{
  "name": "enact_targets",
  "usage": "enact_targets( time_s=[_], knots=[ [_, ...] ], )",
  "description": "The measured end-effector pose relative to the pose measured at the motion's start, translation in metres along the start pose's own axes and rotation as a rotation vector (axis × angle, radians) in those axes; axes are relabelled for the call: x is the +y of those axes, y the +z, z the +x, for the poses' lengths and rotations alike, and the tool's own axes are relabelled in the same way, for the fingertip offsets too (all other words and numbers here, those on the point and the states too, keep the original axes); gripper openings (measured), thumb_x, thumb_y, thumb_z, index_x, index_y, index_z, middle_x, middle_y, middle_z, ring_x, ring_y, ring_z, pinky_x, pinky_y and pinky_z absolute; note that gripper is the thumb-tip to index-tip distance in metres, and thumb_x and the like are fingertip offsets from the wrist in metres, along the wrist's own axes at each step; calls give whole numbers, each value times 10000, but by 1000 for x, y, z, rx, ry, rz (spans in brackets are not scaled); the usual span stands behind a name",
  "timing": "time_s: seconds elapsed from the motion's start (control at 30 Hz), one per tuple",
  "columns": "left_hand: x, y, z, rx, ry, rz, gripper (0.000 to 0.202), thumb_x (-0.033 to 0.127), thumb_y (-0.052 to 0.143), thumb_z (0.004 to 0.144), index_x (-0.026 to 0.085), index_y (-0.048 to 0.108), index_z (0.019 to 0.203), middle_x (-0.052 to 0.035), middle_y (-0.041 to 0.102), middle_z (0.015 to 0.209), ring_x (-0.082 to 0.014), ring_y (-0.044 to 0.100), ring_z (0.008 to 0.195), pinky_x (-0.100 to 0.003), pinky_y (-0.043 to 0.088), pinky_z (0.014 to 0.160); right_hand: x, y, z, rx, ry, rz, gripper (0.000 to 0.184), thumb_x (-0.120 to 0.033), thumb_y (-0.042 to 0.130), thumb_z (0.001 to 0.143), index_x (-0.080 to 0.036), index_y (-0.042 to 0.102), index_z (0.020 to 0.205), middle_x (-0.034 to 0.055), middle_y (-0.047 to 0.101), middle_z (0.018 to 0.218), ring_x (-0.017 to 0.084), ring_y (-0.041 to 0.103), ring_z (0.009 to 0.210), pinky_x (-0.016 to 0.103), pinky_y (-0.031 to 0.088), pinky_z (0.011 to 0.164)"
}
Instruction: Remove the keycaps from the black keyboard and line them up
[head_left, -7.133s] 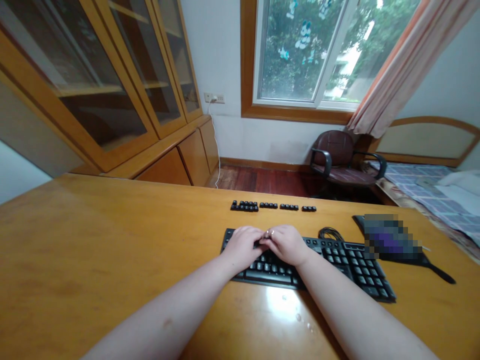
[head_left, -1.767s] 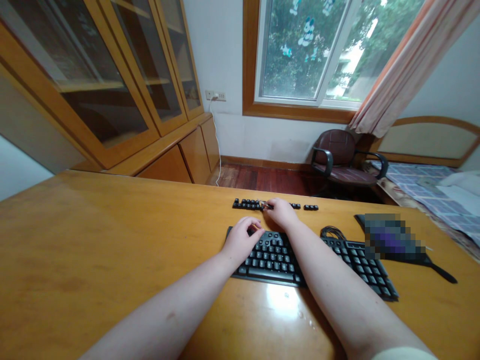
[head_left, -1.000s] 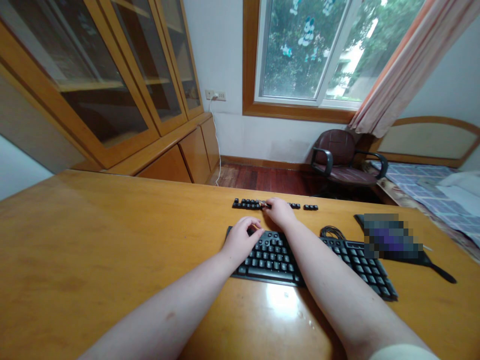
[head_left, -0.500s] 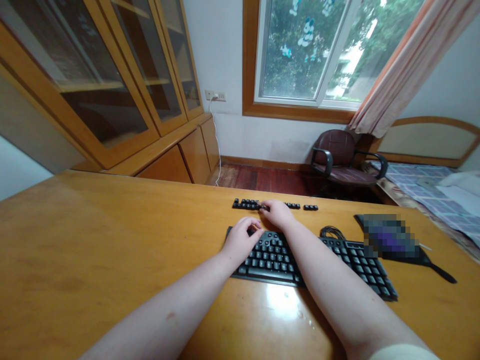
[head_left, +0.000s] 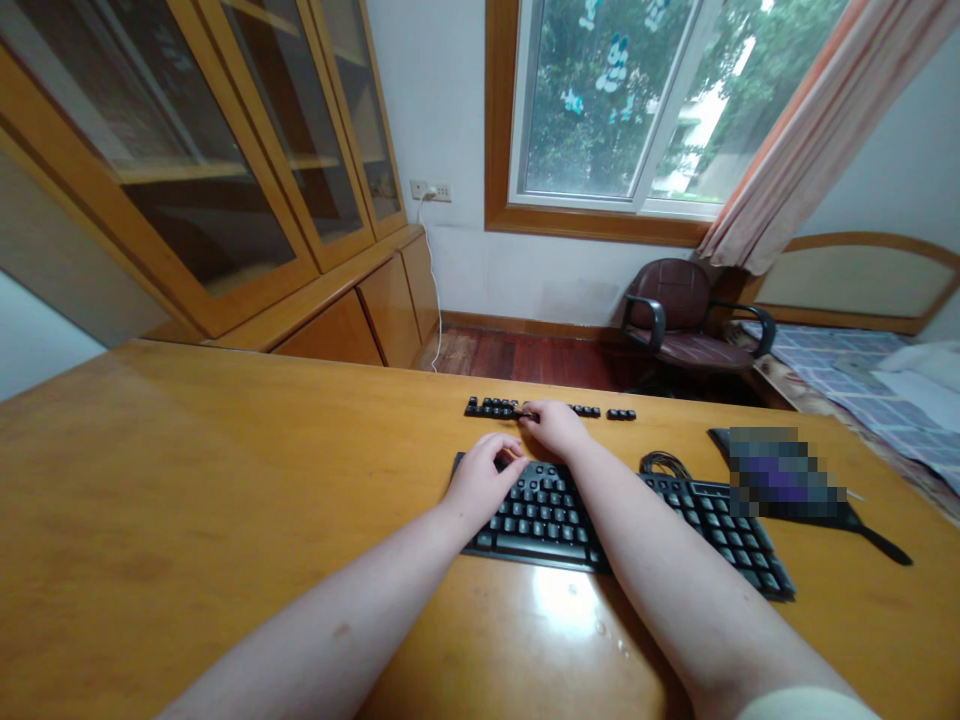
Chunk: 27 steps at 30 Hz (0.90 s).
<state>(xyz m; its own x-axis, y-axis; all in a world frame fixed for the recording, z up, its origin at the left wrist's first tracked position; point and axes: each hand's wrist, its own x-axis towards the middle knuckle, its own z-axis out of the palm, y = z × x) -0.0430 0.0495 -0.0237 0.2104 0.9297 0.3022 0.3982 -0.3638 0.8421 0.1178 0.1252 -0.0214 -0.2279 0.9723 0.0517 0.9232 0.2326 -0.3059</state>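
Note:
A black keyboard (head_left: 540, 515) lies on the wooden desk, its top rows partly without keycaps. My left hand (head_left: 484, 480) rests over the keyboard's upper left corner. Its fingers are loosely curled, and a gap shows between thumb and forefinger. Beyond the keyboard, loose black keycaps (head_left: 495, 408) stand in rows near the desk's far edge. My right hand (head_left: 553, 430) reaches across the keyboard to those rows, fingertips closed at a keycap (head_left: 529, 414) and partly hiding it. My right forearm covers the middle of the keyboard.
A short group of keycaps (head_left: 621, 414) sits at the right end of the row. The coiled cable (head_left: 664, 464) lies behind the keyboard. On the right is a dark, blurred item with a strap (head_left: 885, 545). Past the desk stand a chair (head_left: 675, 310) and a glass-door cabinet (head_left: 300, 240).
Almost nothing differs. Both hands stay in place, with at most a tiny shift of the right fingertips at the keycaps.

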Motion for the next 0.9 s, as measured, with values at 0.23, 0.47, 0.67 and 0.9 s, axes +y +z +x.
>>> enact_targets(
  time_s=[0.23,0.47,0.67,0.9],
  knots=[
    [1,-1,0,-1,7,2,23,194,581,756,183,588,775,-25,620,888,-167,583,826,-325,478,791,2,0,0,3,3,-5,247,-329,495,831,-259,663,998,38,679,1017,187,603,922,248,422,770],
    [0,0,0,-5,1,-1,36,191,577,755,184,587,789,-27,617,891,-170,583,830,-331,479,791,1,1,0,-8,18,10,253,-337,496,832,-272,656,1016,31,682,1007,184,605,922,244,423,763],
    [-1,1,0,-3,5,1,26,181,579,752,185,585,777,-23,618,879,-170,584,830,-330,480,789,0,0,-1,-14,12,2,250,-348,476,841,-260,656,990,38,687,975,184,608,901,238,422,735],
    [-1,1,0,1,6,1,14,185,581,755,186,579,769,-18,615,872,-165,585,831,-316,477,783,1,1,0,-10,3,-11,253,-356,471,841,-256,653,985,41,684,977,183,606,886,244,417,727]
  ],
)
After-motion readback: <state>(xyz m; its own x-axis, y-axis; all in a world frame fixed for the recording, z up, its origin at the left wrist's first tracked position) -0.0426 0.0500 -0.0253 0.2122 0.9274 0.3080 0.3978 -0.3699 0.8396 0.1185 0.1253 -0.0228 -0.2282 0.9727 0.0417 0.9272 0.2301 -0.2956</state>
